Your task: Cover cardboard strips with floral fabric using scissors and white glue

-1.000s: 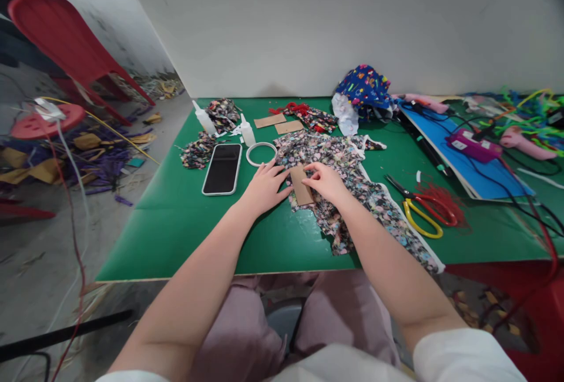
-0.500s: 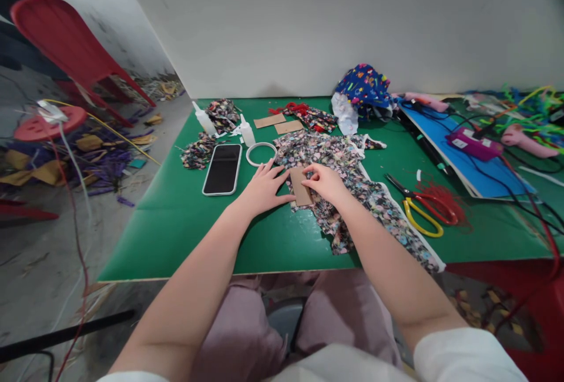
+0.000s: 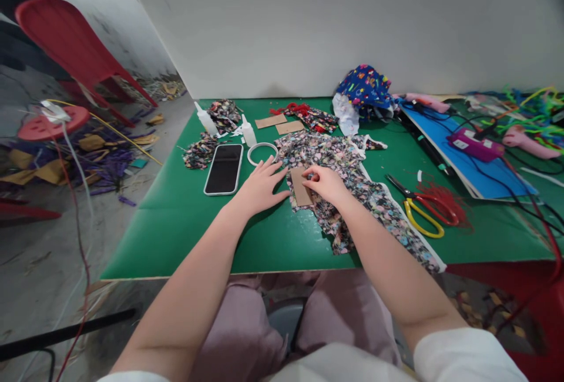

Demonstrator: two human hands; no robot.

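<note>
A small brown cardboard rectangle (image 3: 300, 187) lies on crumpled floral fabric (image 3: 335, 153) with a white edge. My left hand (image 3: 263, 189) is spread palm down just left of the cardboard, with its fingertips close to a white ring (image 3: 251, 156). Over the cardboard's right side, my right hand (image 3: 325, 184) has thumb and fingers pinched together. Whatever is between those fingertips is too small to make out. Left of my left hand a phone (image 3: 224, 169) rests with its dark screen up.
Scissors (image 3: 423, 211) with red and yellow handles lie at right beside red threads (image 3: 453, 203). Two white squeeze bottles (image 3: 248, 133) and more cardboard pieces (image 3: 289, 127) sit at the back. A blue folder (image 3: 480, 164), a purple device (image 3: 474, 144) and cables cover the far right.
My left hand has slid slightly left, its thumb and index finger drawing away from the cardboard's edge. My right hand stays pinched at nearly the same spot.
</note>
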